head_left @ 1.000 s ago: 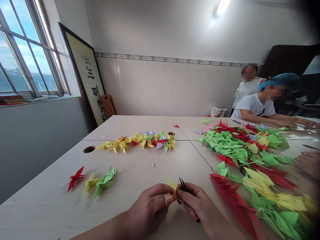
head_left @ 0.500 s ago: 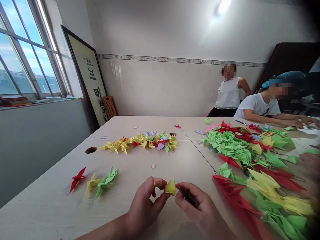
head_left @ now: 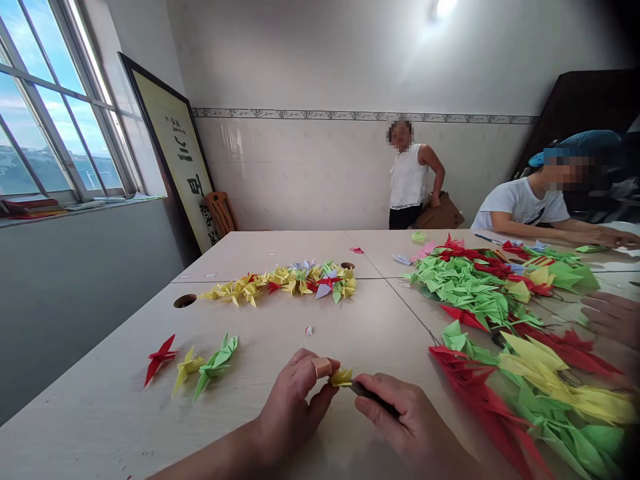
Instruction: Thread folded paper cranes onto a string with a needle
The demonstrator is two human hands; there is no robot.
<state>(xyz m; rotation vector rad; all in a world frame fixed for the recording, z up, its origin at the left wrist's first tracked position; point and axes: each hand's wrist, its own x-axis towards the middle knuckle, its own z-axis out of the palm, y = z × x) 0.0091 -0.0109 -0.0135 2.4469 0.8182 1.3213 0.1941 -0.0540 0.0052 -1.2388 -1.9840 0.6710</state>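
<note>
My left hand (head_left: 299, 407) pinches a small yellow folded-paper piece (head_left: 342, 378) between thumb and fingertips; a tan band wraps one finger. My right hand (head_left: 400, 417) is closed around a dark slim tool (head_left: 375, 397) whose kind I cannot make out. The tool's end meets the right side of the yellow paper; whether it goes inside is hidden. To the left on the table (head_left: 115, 393) lie a red paper crane (head_left: 161, 359), a yellow one (head_left: 188, 367) and a green one (head_left: 217, 364).
Beyond my hands lies a row of mostly yellow cranes (head_left: 280, 283). At right are a heap of green cranes (head_left: 457, 287) and long red strings of cranes (head_left: 475, 393). A co-worker's hand (head_left: 613, 317) rests at the right edge. Two other people are beyond the table.
The yellow paper has tipped over towards the right, and the dark tool now points at its side. The standing person has moved left, showing a brown bag-like item.
</note>
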